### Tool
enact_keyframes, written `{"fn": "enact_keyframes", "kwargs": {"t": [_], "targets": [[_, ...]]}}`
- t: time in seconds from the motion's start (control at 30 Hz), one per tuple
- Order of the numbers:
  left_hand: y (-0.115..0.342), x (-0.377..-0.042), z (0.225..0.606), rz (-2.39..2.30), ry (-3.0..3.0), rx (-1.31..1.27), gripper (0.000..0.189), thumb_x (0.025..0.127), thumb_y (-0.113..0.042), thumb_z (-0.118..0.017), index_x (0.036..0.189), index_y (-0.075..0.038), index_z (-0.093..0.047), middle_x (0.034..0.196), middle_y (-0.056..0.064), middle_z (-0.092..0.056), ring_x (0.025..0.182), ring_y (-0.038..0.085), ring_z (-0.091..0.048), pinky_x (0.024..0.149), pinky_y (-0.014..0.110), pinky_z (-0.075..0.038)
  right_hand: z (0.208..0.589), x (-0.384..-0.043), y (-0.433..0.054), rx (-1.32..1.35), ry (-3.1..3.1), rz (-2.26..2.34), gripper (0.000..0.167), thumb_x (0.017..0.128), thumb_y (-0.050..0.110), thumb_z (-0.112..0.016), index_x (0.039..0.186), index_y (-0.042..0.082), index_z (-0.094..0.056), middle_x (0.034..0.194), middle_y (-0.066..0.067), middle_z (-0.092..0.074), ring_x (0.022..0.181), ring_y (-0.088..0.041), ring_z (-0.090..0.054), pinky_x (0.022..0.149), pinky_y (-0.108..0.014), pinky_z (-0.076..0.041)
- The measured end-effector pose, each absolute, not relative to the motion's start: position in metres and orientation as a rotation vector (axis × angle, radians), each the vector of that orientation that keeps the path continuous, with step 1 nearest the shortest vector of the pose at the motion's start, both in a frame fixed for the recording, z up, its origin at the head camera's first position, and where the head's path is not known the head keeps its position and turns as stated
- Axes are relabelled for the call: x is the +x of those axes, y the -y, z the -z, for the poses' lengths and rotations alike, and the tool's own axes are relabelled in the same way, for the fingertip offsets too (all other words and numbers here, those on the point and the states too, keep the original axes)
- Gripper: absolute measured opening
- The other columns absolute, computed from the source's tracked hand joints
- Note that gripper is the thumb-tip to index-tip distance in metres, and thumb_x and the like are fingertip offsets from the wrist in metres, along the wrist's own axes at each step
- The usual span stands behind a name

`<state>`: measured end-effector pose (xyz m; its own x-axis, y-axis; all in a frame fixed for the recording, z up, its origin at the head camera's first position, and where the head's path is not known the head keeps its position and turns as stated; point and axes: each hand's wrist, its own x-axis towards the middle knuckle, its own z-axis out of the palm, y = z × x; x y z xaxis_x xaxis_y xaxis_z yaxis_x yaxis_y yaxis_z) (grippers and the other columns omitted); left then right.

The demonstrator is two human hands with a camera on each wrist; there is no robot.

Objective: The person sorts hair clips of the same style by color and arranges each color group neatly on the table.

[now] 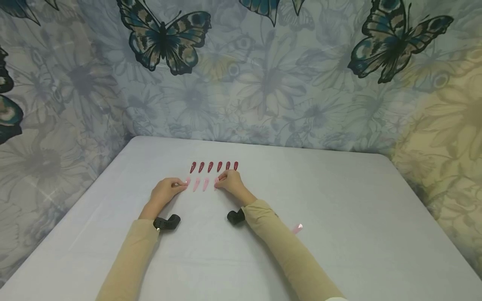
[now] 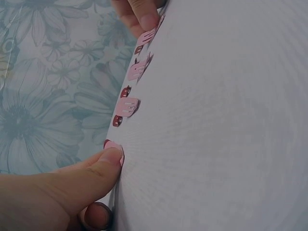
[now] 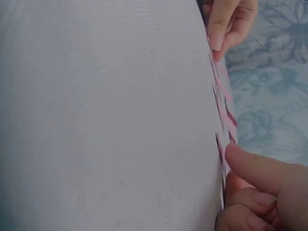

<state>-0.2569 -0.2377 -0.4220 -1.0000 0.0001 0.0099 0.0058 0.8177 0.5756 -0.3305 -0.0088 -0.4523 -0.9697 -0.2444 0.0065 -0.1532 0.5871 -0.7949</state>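
A row of pink snap hair clips lies on the white table. My left hand (image 1: 163, 194) pinches the leftmost pink clip (image 1: 188, 180) between thumb and finger, at the table surface. At the row's right end, my right hand (image 1: 234, 184) pinches another pink clip (image 1: 216, 181), partly covered by its fingers. Two pink clips lie side by side between the hands, one (image 1: 196, 184) nearer the left hand and one (image 1: 205, 184) nearer the right. In the left wrist view, the clips' pink fronts (image 2: 128, 106) show slots.
Behind the pink row, several dark red hair clips (image 1: 210, 167) stand in a matching line. One more pink clip (image 1: 298, 228) lies by the right sleeve, partly hidden by it. The white table (image 1: 339, 200) reaches back to a butterfly-patterned wall covering (image 1: 263, 83).
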Motion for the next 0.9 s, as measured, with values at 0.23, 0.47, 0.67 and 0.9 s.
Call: {"fn": "enact_keyframes", "kwargs": {"t": [0.23,0.47,0.67,0.9], "targets": [[0.236,-0.256,0.422,0.942,2.992,0.011,0.025,0.092,-0.025,-0.067,0.102,-0.004,-0.073,0.071,0.005,-0.054,0.068,0.019,-0.044,0.061,0.027,-0.031,0.425,-0.312,0.004,-0.159,-2.515,1.42,0.024,0.083,0.013,-0.075,0.101,-0.002,-0.073,0.078,-0.005,-0.067,0.063,-0.01,-0.051,0.057,-0.022,-0.043],[0.237,-0.257,0.423,0.933,2.99,0.008,0.025,0.092,-0.026,-0.067,0.102,-0.004,-0.073,0.07,0.004,-0.053,0.067,0.018,-0.044,0.06,0.027,-0.031,0.397,-0.297,-0.012,-0.199,-2.441,1.417,0.029,0.093,0.016,-0.066,0.116,-0.002,-0.066,0.079,0.003,-0.054,0.06,-0.008,-0.041,0.055,-0.018,-0.037],[0.237,-0.257,0.423,0.924,2.988,0.006,0.025,0.092,-0.025,-0.067,0.102,-0.004,-0.073,0.07,0.005,-0.055,0.067,0.018,-0.044,0.06,0.027,-0.031,0.37,-0.295,-0.033,-0.266,-2.432,1.361,0.029,0.094,0.017,-0.065,0.116,-0.001,-0.064,0.081,0.002,-0.049,0.059,-0.009,-0.036,0.054,-0.02,-0.032],[0.235,-0.255,0.421,0.913,2.993,-0.023,0.025,0.093,-0.025,-0.066,0.102,-0.003,-0.072,0.076,0.009,-0.06,0.07,0.02,-0.047,0.063,0.028,-0.033,0.348,-0.277,-0.069,-0.478,-2.414,1.118,0.032,0.097,0.023,-0.06,0.119,0.001,-0.064,0.098,-0.011,-0.063,0.062,-0.012,-0.038,0.058,-0.023,-0.034]]}}
